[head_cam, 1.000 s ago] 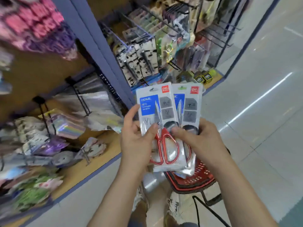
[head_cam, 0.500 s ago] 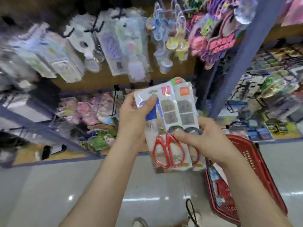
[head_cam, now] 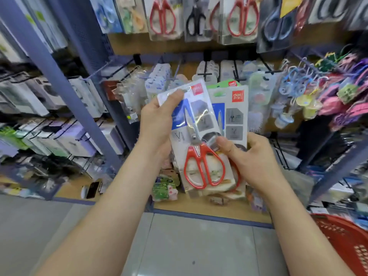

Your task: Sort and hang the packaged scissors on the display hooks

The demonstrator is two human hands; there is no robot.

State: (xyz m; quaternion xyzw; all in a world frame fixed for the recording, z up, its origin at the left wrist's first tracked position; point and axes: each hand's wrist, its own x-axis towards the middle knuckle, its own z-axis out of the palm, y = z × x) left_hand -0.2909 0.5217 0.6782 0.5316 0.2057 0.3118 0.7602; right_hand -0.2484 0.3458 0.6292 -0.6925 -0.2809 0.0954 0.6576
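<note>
Before display hooks (head_cam: 207, 73), grey tile floor (head_cam: 189, 246), left hand (head_cam: 157, 124) and right hand (head_cam: 253, 162) gripping scissor packs (head_cam: 201, 122)

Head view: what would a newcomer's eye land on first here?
Dead centre, a left hand and right hand hold fanned clear plastic packs of red-handled scissors. Above them more packaged red-handled scissors hang on the shelf wall, and a red plastic basket sits at lower right.

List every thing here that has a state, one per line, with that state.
Front clear pack of red-handled scissors: blades closed, held up, not hung.
Rear white scissors pack: fanned behind it, not hung.
Left hand: grips the front pack's top.
Right hand: pinches the packs near the handles.
Red-handled scissors packs on the upper hooks: hanging.
Red plastic basket: partly in view, contents hidden.
</note>
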